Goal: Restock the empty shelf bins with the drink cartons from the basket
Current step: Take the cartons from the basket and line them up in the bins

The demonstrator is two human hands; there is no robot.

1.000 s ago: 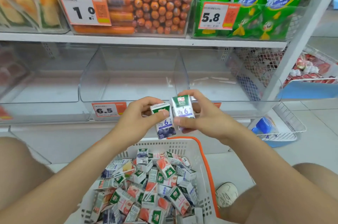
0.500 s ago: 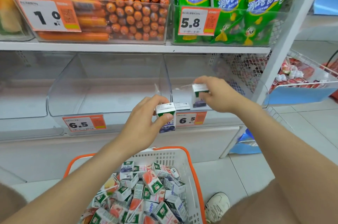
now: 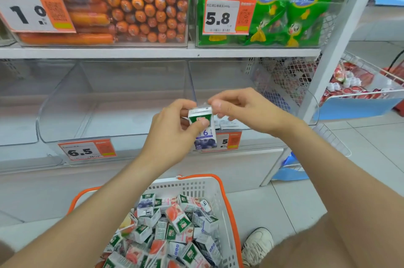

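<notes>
Just in front of the clear bin's (image 3: 258, 101) front edge, a blueberry drink carton (image 3: 203, 130) is held upright, long axis vertical, clamped in the left hand (image 3: 175, 134). The right hand (image 3: 242, 108), nearer the bin, is pinched at the carton's top. A carton (image 3: 227, 124) lies inside; much room remains, and the basket (image 3: 218, 189) is full.

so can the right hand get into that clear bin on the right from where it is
Probably yes. The right hand hovers at the open front of the clear bin, with nothing between them; only flat cartons lie at the bin's front edge.
</notes>
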